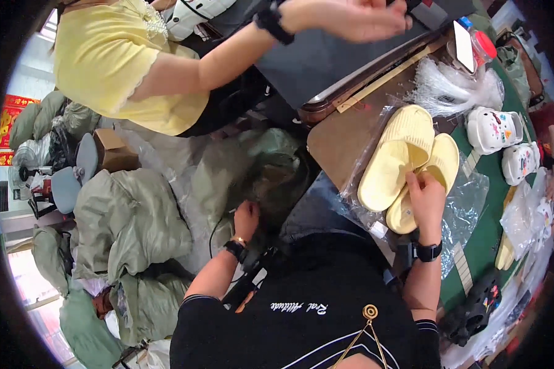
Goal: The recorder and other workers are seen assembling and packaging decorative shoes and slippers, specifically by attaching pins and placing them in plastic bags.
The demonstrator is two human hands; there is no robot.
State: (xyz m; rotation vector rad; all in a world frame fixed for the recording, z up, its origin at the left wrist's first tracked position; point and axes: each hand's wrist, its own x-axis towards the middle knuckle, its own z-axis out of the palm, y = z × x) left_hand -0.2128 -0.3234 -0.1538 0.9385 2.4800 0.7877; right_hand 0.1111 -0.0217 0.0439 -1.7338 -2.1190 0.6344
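A pair of pale yellow ribbed slide slippers (403,147) lies toe-away on a clear plastic bag (357,169) on the brown board at the right. My right hand (428,197) is closed at the nearer slipper (446,161), its fingertips pinched at the opening beneath the strap. To the left, my left hand (247,219) hangs low over a grey-green woven sack (228,178) with its fingers curled in. What it holds, if anything, is hidden. A thin black cable (214,230) runs close beside that hand.
White decorated clogs (494,130), a bundle of clear plastic strips (455,86), a red-lidded jar (483,46) and a phone (464,46) sit beyond the slippers. A co-worker in yellow (104,67) reaches across the dark table (326,61). Stuffed sacks (129,221) fill the left.
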